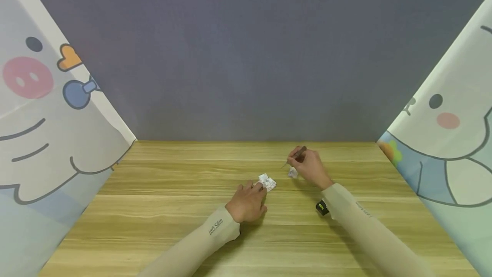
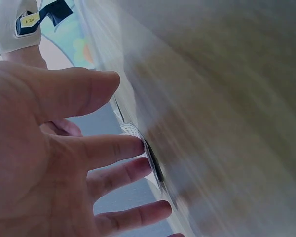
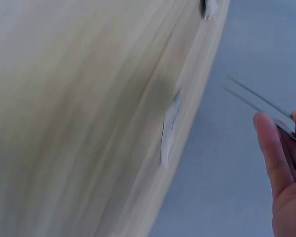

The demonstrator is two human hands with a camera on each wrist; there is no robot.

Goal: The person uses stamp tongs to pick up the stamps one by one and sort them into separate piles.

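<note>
In the head view my right hand (image 1: 309,168) pinches a pair of tweezers (image 1: 299,153), whose tips point left and down. The right wrist view shows the two thin tweezer prongs (image 3: 256,98) slightly apart, with nothing between them. Below this hand a small printed white paper piece (image 1: 293,173) lies on the table. My left hand (image 1: 247,202) is spread palm down, its fingertips at a small pile of printed white papers (image 1: 267,181). From the left wrist, the fingers (image 2: 113,150) look nearly straight, and fingertips press at the papers' edge (image 2: 133,129).
The wood-grain table (image 1: 153,208) ends at a grey back panel (image 1: 246,54). Side panels with cartoon prints, a pig-like one (image 1: 34,119) at left and another (image 1: 453,140) at right, enclose it. A small black device (image 1: 322,207) sits by the right sleeve.
</note>
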